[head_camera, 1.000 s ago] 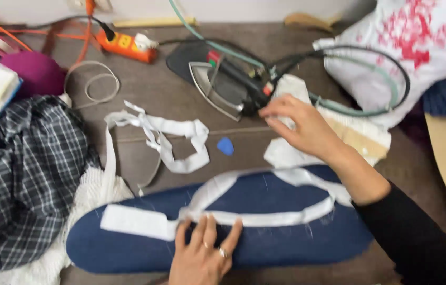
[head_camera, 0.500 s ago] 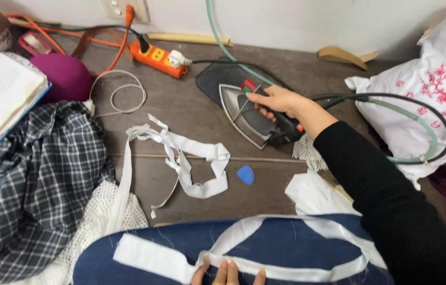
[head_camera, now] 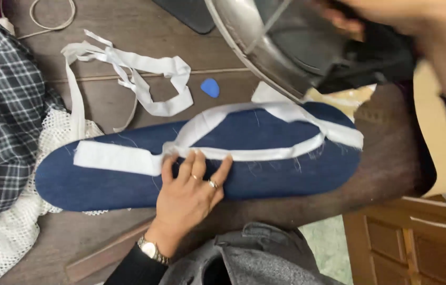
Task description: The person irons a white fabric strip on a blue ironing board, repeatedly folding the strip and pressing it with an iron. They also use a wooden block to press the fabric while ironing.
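Lighting: even, soft indoor light, moderately bright; source direction cannot be told. Shadows faint, only a thin dark edge under the left hand and along the navy pad. Glare: a pale sheen runs over the metal soleplate of the iron, close to the lens. Blur: iron and right hand smeared by motion and out of focus. Centre sharp; the white fabric strips and plaid cloth are crisp. Bench surface slightly washed. Slight wide-angle stretch at frame edges.
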